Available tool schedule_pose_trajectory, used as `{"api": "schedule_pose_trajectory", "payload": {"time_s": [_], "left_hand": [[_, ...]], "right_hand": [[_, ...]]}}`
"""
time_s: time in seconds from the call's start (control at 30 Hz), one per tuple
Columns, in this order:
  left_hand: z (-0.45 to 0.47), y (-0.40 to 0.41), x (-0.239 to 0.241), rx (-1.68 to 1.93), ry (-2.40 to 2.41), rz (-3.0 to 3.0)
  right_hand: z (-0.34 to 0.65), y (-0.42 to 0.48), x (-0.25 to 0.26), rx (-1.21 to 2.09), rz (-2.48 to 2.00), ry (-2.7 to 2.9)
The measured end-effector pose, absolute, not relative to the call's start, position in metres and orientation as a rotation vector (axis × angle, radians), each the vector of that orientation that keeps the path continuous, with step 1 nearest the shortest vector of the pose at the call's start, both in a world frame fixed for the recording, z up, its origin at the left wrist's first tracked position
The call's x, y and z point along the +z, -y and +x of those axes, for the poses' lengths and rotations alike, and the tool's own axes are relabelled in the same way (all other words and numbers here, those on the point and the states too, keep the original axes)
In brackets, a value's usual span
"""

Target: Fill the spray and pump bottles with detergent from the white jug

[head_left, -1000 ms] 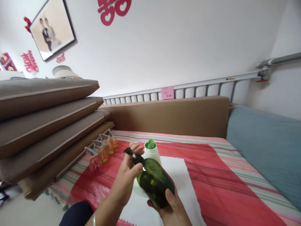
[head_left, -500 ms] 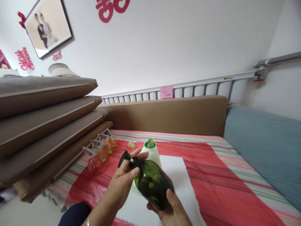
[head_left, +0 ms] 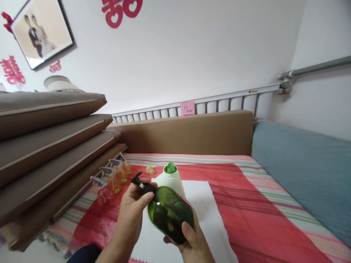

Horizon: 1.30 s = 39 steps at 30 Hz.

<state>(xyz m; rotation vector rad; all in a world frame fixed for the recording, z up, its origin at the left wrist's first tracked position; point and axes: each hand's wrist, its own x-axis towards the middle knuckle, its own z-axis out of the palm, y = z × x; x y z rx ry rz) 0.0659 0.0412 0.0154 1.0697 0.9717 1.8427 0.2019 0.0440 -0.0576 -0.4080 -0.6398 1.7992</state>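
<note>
A dark green, see-through pump bottle (head_left: 171, 213) is held tilted between both hands, its black pump head (head_left: 142, 185) pointing up and left. My left hand (head_left: 135, 204) grips the pump's collar between thumb and fingers. Around the bottle's base wraps my right hand (head_left: 193, 233), thumb on the near side. Right behind it stands a white jug (head_left: 175, 180) with a green spout in its uncapped neck. A white cloth (head_left: 203, 204) lies beneath them. The pale cap (head_left: 150, 170) rests to the left of the jug.
Several clear bottles with grey trigger-like tops (head_left: 109, 179) stand at the left, beside a stack of brown cushions (head_left: 55, 128). Red sheeting (head_left: 246, 204) covers part of the striped bedding. A brown backrest (head_left: 186, 135) and blue padded side (head_left: 298, 175) border the surface.
The view has turned slightly right. Both hands still hold the bottle, and the left hand's fingers have shifted around the pump collar, with the pump head turned a little.
</note>
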Motion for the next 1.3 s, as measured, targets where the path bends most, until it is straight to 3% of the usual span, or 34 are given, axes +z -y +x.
{"api": "schedule_pose_trajectory", "payload": {"time_s": [0.17,0.43,0.57,0.8,1.1,1.3], "left_hand": [[0.061,-0.048,0.022,2.099,-1.001,0.905],[0.008,-0.06,0.042,2.155,-0.763,0.601],[-0.001,-0.072,0.007,1.882,-0.986,0.678],[0.021,-0.1,-0.062,1.914,-1.258,0.976],[0.025,-0.127,-0.072,1.722,-1.224,1.236],[0.049,-0.131,-0.068,1.631,-1.244,1.445]], "right_hand": [[0.203,-0.041,-0.053,1.732,-0.443,0.597],[0.228,-0.054,-0.052,1.765,-0.431,0.563],[0.256,-0.071,-0.05,1.724,-0.434,0.443],[0.289,-0.083,-0.051,1.622,-0.473,0.398],[0.307,-0.098,-0.056,1.587,-0.515,0.427],[0.338,-0.11,-0.048,1.26,-0.62,0.533]]}}
